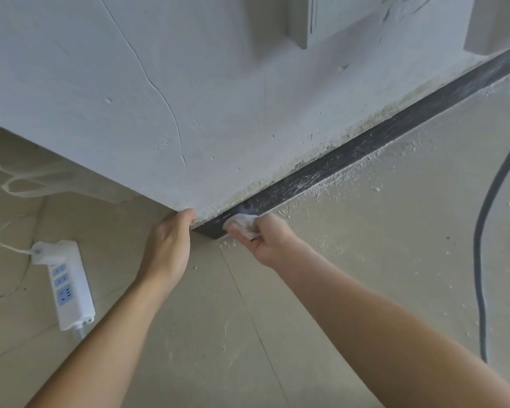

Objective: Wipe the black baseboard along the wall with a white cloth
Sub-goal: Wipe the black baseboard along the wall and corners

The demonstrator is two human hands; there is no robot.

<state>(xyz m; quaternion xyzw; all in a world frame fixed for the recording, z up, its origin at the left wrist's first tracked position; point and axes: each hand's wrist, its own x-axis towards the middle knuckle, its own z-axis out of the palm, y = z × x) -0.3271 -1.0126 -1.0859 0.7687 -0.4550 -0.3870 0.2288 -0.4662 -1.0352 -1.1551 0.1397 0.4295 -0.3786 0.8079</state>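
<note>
Right hand [267,241] grip closed on white cloth [244,222] at baseboard [336,163] end, left hand [171,245] fingertips hidden round wall [189,98] corner

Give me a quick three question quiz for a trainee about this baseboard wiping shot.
1. True or false: the right hand presses the white cloth against the black baseboard.
2. What does the left hand touch? A) power strip B) wall corner C) cable
3. What lies on the floor along the baseboard?

Key: 1 true; 2 B, the wall corner; 3 white dust and crumbs.
</note>
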